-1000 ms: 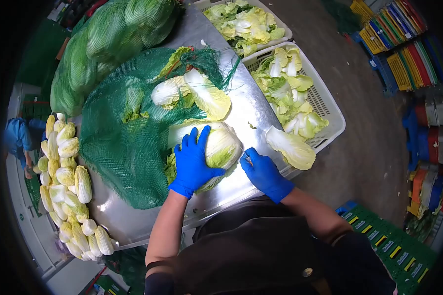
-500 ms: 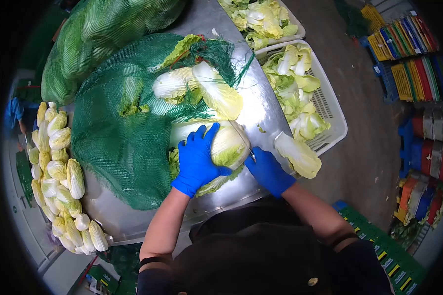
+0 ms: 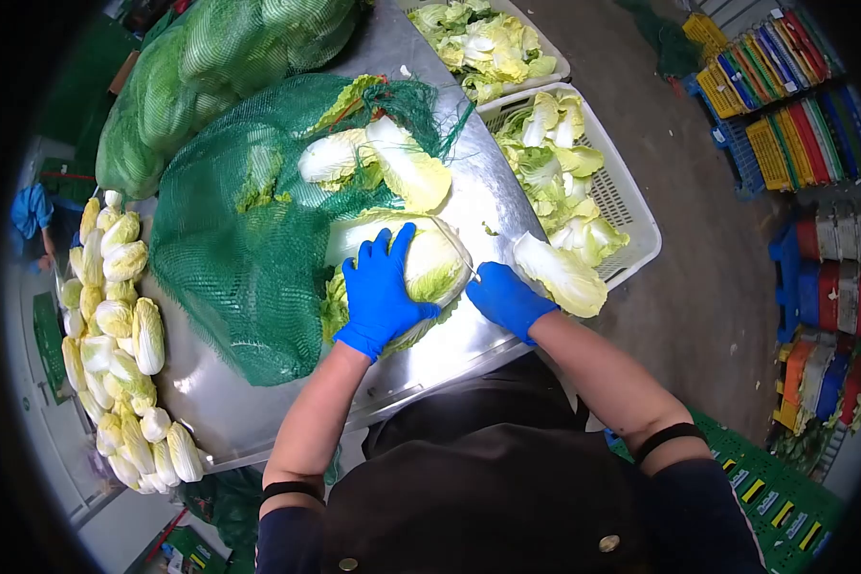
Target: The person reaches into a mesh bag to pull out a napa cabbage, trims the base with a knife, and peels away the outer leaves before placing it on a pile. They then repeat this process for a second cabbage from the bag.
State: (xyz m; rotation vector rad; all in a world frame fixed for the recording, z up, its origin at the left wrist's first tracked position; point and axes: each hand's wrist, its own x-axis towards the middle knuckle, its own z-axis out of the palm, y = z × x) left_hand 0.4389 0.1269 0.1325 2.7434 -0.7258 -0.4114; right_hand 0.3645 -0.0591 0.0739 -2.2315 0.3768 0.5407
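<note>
A napa cabbage (image 3: 432,264) lies on its side on the metal table, its cut end toward the right. My left hand (image 3: 383,292), in a blue glove, grips it from above, fingers over the top and thumb along the near side. My right hand (image 3: 507,301), also gloved in blue, is closed around a knife (image 3: 457,249); the thin blade lies along the cabbage's right end, and the handle is hidden in my fist. Loose outer leaves lie under the cabbage. Beyond it, more cabbage pieces (image 3: 407,163) rest on a green mesh bag (image 3: 249,258).
Full mesh sacks of cabbage (image 3: 230,67) stand at the far left of the metal table (image 3: 258,421). Trimmed cabbages (image 3: 115,335) are stacked along its left edge. White crates (image 3: 646,234) of leaves stand at the right, with a loose leaf (image 3: 560,273) nearby. Another person's sleeve (image 3: 32,210) shows far left.
The whole view has shifted slightly. My left hand keeps its hold on the cabbage, and the knife stays against the right end with my right hand close by.
</note>
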